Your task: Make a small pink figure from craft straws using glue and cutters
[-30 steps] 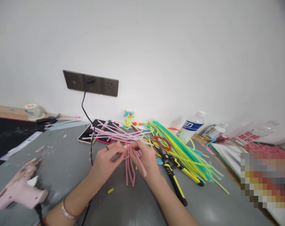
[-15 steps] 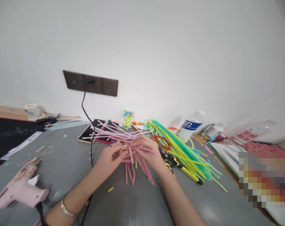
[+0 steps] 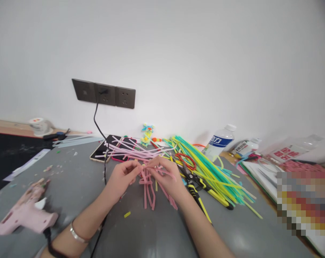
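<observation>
Both hands meet over the middle of the grey table (image 3: 157,229). My left hand (image 3: 121,178) pinches the top of a bunch of bent pink pipe cleaners (image 3: 149,190), whose ends hang down toward me. My right hand (image 3: 165,175) pinches the same bunch from the right, fingers closed on the pink strands. Just behind the hands lies a loose pile of pale pink pipe cleaners (image 3: 130,152).
Yellow-handled pliers (image 3: 197,195) lie right of my right hand, beside a spread of green and yellow pipe cleaners (image 3: 213,172). A pink glue gun (image 3: 25,215) sits at the left, its black cord (image 3: 105,168) running to a wall socket (image 3: 105,94). Two phones (image 3: 108,148), water bottles (image 3: 218,141) and a small figure (image 3: 147,134) stand behind.
My right hand moved up from the lower strands to the top of the bunch beside the left hand. More pink ends now hang below, and the pliers handle shows again.
</observation>
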Motion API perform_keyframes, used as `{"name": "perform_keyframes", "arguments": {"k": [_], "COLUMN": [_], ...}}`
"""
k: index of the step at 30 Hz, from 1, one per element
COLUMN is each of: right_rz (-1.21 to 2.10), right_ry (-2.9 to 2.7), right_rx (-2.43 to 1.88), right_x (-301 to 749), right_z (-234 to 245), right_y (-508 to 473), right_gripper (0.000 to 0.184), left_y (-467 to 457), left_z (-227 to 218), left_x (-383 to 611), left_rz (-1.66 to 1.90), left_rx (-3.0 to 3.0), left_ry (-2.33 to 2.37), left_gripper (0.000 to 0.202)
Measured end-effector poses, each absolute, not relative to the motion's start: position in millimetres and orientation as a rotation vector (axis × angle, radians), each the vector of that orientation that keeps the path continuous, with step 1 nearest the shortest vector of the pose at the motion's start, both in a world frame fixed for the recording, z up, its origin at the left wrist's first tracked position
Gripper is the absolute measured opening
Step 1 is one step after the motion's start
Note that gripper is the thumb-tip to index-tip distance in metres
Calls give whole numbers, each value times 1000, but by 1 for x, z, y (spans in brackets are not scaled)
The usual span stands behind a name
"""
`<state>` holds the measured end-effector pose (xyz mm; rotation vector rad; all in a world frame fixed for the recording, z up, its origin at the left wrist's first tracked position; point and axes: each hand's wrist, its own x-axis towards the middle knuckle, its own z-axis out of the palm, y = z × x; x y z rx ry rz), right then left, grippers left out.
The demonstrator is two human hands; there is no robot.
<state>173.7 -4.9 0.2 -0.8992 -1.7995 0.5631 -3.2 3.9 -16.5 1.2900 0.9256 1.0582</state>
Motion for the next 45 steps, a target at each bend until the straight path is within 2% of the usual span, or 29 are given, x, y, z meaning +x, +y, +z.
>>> {"name": "perform_keyframes", "arguments": {"k": [6,13,18,22,31,38,45], "right_rz": [566,630,431,357,775,905,925], "right_ry": [-1830,-1841,-1931,-1852,-1671,-1567,-1568], "right_rx": [-797,-877,-845,-841,-924,-991,-999], "right_x": [166,163,161,164,176,181,181], "right_z": [-7,-7,-14,-16,2,-4,-1], "right_y": [-6,-12,-10,-6,-1,4,3], "right_gripper": [9,13,25,17,9,13,14], "left_y": [4,3,4,3,0,2,-2], "left_z": [-22,-13,-9,-8,-7,-16,-19], "left_x": [-2,-1,-1,0,1,-3,-6], "left_rz": [1225,1303,1300,1267,1106,1186,1191], "left_rx": [1161,1016,843,823,907,1312,1441], "left_ry": [925,919,899,885,836,897,1059], "left_gripper": [31,26,32,34,31,17,21]}}
